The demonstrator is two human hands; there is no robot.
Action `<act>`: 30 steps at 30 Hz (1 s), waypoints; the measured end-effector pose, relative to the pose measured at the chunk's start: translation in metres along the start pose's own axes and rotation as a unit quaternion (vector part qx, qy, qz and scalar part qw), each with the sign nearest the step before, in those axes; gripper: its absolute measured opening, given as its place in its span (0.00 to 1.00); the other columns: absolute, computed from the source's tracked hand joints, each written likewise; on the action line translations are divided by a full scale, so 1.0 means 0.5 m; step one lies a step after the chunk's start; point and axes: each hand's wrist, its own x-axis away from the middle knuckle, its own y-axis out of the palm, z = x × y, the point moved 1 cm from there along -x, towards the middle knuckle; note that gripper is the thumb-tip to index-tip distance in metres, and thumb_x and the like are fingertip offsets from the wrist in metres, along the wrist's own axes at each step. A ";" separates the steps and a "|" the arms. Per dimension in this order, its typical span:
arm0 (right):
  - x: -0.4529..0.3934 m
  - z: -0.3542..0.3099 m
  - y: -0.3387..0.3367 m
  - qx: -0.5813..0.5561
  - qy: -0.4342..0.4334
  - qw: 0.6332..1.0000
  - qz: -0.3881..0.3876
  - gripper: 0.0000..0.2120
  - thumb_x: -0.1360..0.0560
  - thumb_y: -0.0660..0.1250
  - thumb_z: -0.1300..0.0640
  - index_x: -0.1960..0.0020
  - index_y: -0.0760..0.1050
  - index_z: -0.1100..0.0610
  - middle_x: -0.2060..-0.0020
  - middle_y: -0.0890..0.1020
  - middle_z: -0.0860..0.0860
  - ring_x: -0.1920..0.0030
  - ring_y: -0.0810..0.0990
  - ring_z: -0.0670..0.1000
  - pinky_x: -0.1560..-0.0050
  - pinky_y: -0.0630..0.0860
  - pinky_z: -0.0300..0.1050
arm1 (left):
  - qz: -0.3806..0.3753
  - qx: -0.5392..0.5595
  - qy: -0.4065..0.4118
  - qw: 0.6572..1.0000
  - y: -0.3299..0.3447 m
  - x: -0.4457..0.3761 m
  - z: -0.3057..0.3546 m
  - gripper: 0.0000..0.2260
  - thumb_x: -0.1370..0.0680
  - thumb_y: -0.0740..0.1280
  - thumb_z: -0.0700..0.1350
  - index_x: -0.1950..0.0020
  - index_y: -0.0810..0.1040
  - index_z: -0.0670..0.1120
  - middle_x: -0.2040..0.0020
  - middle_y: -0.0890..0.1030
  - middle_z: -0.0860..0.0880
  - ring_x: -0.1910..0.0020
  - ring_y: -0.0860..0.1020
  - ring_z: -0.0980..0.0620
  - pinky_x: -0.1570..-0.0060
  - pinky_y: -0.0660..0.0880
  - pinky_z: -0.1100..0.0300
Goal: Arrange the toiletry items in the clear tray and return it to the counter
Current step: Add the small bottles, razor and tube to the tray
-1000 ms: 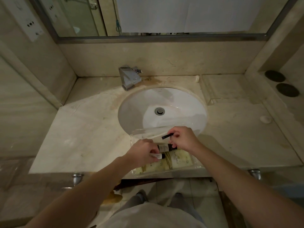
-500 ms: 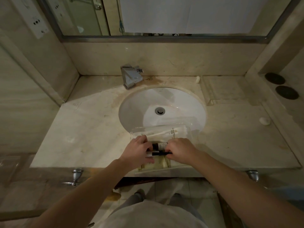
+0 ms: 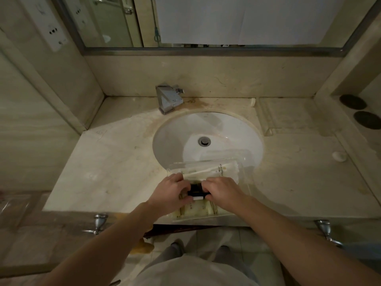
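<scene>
We have both hands down in the clear tray [image 3: 244, 178], which sits on the front edge of the counter [image 3: 107, 166], its far end jutting over the rim of the sink [image 3: 208, 139]; our left hand [image 3: 171, 193] and right hand [image 3: 223, 191] are drawn close together, fingertips nearly meeting, both pinched on a small dark bottle [image 3: 195, 190] with a white cap that lies crosswise in the middle of the tray; pale sachets [image 3: 195, 210] lie under it at the near end, and a long cream tube [image 3: 216, 169] lies along the far wall.

We judge these things light and a little slick; the bottle is round and looks likely to roll unless it is bedded against its neighbours, so a pinch at each end suits it; the sachets are soft and will slide underfoot; the tray looks like thin, stiff plastic, smooth-walled and brittle at the corners, best taken by its two long sides with a hand on each, kept level so nothing slips out.

Against a second ago, our right hand has come down from above the tray, where it held a thin dark item lifted clear; we cannot tell where that item is now; the hands have closed in on the bottle, and the cream tube, hardly visible then, shows plainly at the far wall.
</scene>
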 end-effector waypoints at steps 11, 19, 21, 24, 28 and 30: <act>-0.006 0.002 0.006 -0.026 -0.028 0.999 0.010 0.08 0.28 0.68 0.61 0.50 0.74 0.61 0.54 0.79 0.56 0.54 0.78 0.57 0.58 0.73 0.50 | -0.050 0.000 0.005 0.999 -0.003 -0.021 0.004 0.05 0.28 0.68 0.48 0.59 0.77 0.47 0.55 0.77 0.50 0.54 0.75 0.49 0.56 0.73 0.57; -0.001 0.031 -0.016 -0.093 0.004 0.994 0.053 0.05 0.27 0.66 0.56 0.53 0.75 0.57 0.57 0.79 0.51 0.58 0.76 0.51 0.59 0.71 0.44 | -0.022 0.029 -0.043 0.998 -0.025 -0.050 0.005 0.06 0.30 0.67 0.46 0.55 0.75 0.47 0.56 0.75 0.52 0.56 0.74 0.50 0.61 0.71 0.59; -0.001 0.036 -0.024 -0.096 0.013 0.994 0.060 0.04 0.26 0.65 0.56 0.55 0.75 0.57 0.59 0.79 0.52 0.60 0.76 0.53 0.60 0.73 0.47 | -0.031 0.024 -0.048 0.998 -0.027 -0.061 0.006 0.07 0.31 0.67 0.48 0.55 0.74 0.48 0.57 0.73 0.53 0.57 0.74 0.50 0.61 0.72 0.58; -0.003 0.044 -0.035 -0.097 0.026 0.993 0.067 0.05 0.26 0.64 0.56 0.56 0.74 0.57 0.60 0.78 0.52 0.60 0.76 0.53 0.60 0.73 0.48 | -0.029 0.026 -0.052 0.998 -0.026 -0.075 0.008 0.07 0.30 0.66 0.49 0.55 0.73 0.48 0.58 0.71 0.54 0.59 0.72 0.51 0.62 0.70 0.59; -0.008 0.056 -0.048 -0.107 0.039 0.991 0.073 0.05 0.25 0.63 0.57 0.57 0.75 0.58 0.61 0.79 0.53 0.61 0.77 0.54 0.60 0.74 0.48 | -0.010 0.032 -0.059 0.998 -0.036 -0.103 0.023 0.06 0.28 0.66 0.49 0.53 0.74 0.49 0.58 0.72 0.54 0.59 0.70 0.53 0.62 0.67 0.61; -0.013 0.061 -0.057 -0.116 0.046 0.989 0.075 0.06 0.24 0.62 0.57 0.56 0.75 0.58 0.60 0.80 0.54 0.60 0.77 0.54 0.60 0.74 0.48 | 0.000 0.041 -0.052 0.998 -0.043 -0.124 0.036 0.06 0.26 0.67 0.49 0.53 0.74 0.49 0.58 0.71 0.54 0.59 0.70 0.53 0.62 0.67 0.61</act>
